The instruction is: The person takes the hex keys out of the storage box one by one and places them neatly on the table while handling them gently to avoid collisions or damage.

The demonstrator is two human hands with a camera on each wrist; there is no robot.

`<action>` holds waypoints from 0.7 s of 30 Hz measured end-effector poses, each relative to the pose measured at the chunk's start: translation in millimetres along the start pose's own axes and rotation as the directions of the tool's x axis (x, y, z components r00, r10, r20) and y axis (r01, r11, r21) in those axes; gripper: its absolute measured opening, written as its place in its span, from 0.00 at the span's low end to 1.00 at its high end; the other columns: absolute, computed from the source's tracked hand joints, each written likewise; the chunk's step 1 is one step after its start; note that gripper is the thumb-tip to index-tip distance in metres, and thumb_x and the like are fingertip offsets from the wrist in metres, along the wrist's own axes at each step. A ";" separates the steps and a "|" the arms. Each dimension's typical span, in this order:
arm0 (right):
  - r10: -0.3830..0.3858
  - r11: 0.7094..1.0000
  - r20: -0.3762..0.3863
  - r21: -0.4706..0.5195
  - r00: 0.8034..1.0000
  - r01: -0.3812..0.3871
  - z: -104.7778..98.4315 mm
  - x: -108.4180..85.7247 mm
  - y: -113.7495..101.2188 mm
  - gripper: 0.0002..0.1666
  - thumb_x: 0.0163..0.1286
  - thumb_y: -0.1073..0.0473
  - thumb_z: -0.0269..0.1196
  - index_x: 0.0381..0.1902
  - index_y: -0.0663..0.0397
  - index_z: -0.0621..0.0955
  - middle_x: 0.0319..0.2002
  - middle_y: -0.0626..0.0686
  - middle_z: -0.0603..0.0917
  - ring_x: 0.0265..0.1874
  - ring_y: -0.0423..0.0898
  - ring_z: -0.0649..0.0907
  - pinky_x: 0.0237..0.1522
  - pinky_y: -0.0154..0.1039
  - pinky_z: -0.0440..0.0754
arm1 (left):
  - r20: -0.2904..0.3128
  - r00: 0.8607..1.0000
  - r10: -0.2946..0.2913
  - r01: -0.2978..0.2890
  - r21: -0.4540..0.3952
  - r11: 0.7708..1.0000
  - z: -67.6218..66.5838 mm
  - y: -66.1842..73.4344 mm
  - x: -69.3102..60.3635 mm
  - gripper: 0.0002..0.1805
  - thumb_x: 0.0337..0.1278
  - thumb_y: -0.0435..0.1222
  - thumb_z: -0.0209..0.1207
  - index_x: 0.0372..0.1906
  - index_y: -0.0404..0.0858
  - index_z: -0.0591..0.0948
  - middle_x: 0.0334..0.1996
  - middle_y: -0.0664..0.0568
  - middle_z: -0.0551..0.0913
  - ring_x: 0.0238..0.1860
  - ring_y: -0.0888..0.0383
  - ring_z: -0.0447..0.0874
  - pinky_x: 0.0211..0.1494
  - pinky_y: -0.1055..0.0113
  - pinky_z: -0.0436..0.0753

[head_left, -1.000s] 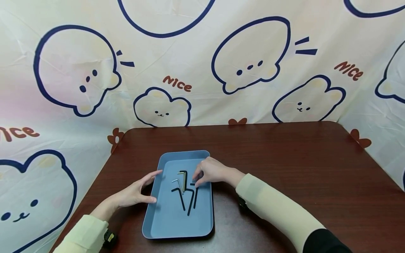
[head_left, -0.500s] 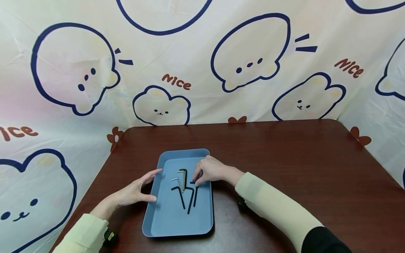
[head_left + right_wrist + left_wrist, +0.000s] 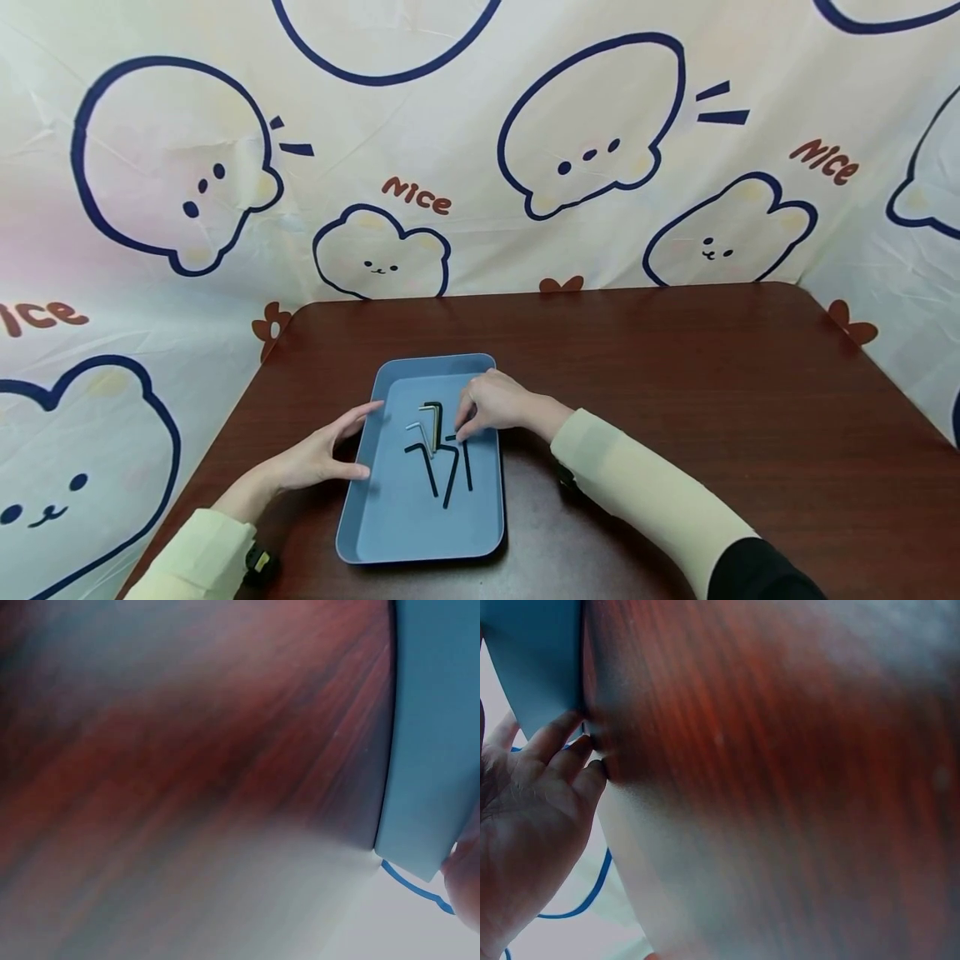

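A blue tray (image 3: pixel 405 533) holds several L-shaped hex keys. Inside it, the fingertips of my right hand (image 3: pixel 498 402) pinch a black hex key (image 3: pixel 468 468) near its bend; its long arm points toward me. To its left lie two more black hex keys, one in the middle (image 3: pixel 452 475) and one further left (image 3: pixel 429 471). Behind them are a silver hex key (image 3: pixel 423 435), a yellowish one (image 3: pixel 434 425) and another black one (image 3: pixel 440 417). My left hand (image 3: pixel 318 457) touches the tray's left side with spread thumb and fingers. The right wrist view catches only a sliver of my right hand (image 3: pixel 466 889).
The tray stands on a dark brown wooden table (image 3: pixel 660 367). A light curtain (image 3: pixel 480 142) printed with cartoon bears hangs behind the table and along its sides.
The black hex key under my right hand has turned slightly, its long arm's free end swinging to the right. My left hand and the tray stay put.
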State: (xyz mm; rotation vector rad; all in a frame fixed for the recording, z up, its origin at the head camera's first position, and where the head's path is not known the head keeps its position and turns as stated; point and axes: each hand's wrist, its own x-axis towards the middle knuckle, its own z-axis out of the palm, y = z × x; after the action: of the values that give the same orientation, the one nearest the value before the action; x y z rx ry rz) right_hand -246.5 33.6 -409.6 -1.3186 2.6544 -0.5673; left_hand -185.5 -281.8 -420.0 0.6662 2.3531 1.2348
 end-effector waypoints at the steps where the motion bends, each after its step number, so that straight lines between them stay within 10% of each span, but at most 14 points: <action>1: 0.008 1.000 0.001 -0.010 1.000 -0.008 0.4 0.6 -0.7 0.06 0.57 0.46 0.73 0.31 0.37 0.91 0.30 0.32 0.84 0.29 0.30 0.76 0.39 0.33 0.68 | 0.000 1.000 -0.003 0.003 0.000 1.000 0.0 -0.2 -0.3 0.48 0.55 0.37 0.68 0.76 0.42 0.53 0.73 0.31 0.52 0.71 0.30 0.49 0.63 0.29 0.51; 21: 0.015 0.999 0.029 -0.048 0.999 -0.013 3.2 5.0 -7.0 0.05 0.59 0.50 0.72 0.24 0.37 0.89 0.27 0.32 0.81 0.33 0.32 0.78 0.39 0.30 0.74 | 0.001 1.000 -0.016 0.016 0.002 1.000 0.7 0.1 -0.3 0.48 0.55 0.37 0.68 0.76 0.42 0.52 0.73 0.31 0.51 0.71 0.30 0.48 0.63 0.29 0.51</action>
State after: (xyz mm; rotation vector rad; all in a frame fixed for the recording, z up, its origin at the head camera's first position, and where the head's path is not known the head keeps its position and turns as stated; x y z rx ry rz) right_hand -243.6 25.0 -409.6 -1.3095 2.6670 -0.4814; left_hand -184.8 -281.5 -420.2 0.6474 2.3549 1.2253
